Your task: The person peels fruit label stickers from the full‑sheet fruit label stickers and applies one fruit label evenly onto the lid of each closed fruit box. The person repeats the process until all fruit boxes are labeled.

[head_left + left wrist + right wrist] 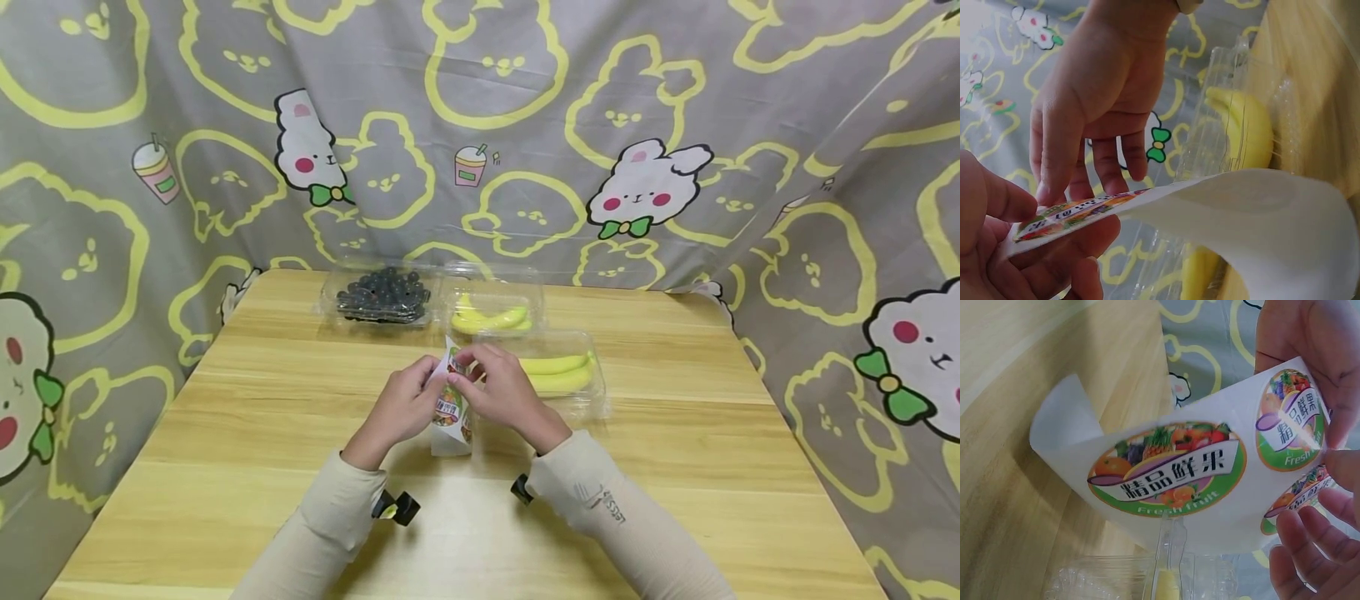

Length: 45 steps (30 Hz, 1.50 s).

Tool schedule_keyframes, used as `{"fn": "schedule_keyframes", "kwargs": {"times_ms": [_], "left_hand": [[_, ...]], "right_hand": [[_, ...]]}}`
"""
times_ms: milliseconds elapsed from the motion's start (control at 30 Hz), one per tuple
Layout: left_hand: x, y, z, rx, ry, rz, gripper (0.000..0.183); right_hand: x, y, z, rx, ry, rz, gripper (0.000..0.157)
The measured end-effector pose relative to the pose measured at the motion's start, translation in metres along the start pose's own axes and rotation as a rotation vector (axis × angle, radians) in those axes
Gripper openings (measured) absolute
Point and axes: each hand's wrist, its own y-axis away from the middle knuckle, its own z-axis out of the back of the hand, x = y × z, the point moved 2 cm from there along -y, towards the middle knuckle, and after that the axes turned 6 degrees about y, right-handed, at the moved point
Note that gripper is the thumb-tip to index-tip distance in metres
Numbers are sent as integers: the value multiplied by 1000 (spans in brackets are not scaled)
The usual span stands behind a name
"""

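A curled white sheet of oval fruit stickers [1166, 469], printed "Fresh fruit", is held up between both hands over the wooden table. My left hand [408, 400] grips one end of it, with the thumb [1013, 199] on the printed side and the fingers beneath. From the other side my right hand [498, 387] reaches in, its thumb and forefinger pinching at the edge close to the left thumb. The remaining right fingers [1300, 540] hang loosely beside a sticker. The sheet's free end bends away in a loop.
A clear plastic box of bananas [562, 375] stands just beyond the right hand. Further back are another clear box with bananas [487, 319] and one of dark grapes [382, 296]. A patterned curtain [517, 150] surrounds the wooden table [225, 467].
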Motion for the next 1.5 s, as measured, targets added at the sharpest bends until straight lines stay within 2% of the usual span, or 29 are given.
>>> {"fn": "schedule_keyframes", "kwargs": {"times_ms": [300, 500, 833, 1500], "left_hand": [[0, 1, 0, -10, -1, -14, 23], [0, 2, -1, -6, -24, -47, 24], [1, 1, -2, 1, -56, -82, 26], [2, 2, -3, -4, -69, -69, 25]], "right_hand": [[-3, 1, -2, -7, 25, 21, 18], [-2, 3, -2, -8, 57, 19, 14], [-1, 1, -2, -22, 79, 66, 11], [-3, 4, -4, -56, 76, 124, 11]]}}
